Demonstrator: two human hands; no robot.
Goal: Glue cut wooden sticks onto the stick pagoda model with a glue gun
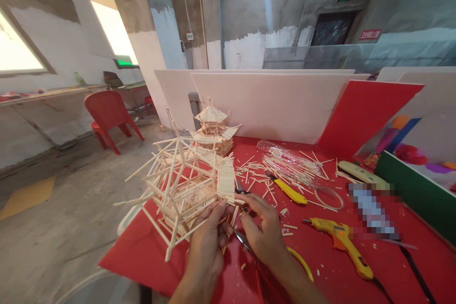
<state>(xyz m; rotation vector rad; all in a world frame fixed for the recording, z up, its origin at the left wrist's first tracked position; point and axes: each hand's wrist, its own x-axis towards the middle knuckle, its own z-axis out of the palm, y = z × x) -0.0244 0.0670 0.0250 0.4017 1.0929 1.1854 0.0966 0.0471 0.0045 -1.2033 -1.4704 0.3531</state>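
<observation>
A pavilion frame (181,185) built of thin wooden sticks stands tilted at the left edge of the red table. My left hand (210,235) is closed on its near right corner, thumb and fingers pinching the stick ends. My right hand (263,228) is beside it with fingers curled, the index fingertip touching the stick ends below the slatted roof strip (226,178). What sits between the right fingers is partly hidden. Under the hands lie pliers with metal jaws (242,238) and a yellow handle (302,262). A dark tool partly shows behind the fingers.
A finished-looking stick pagoda (213,126) stands behind. Loose sticks (288,166), yellow-handled cutters (290,192), a tape ring (329,198) and a yellow glue gun (338,237) with a cord lie to the right. White boards (270,104) and a red board (366,114) edge the back.
</observation>
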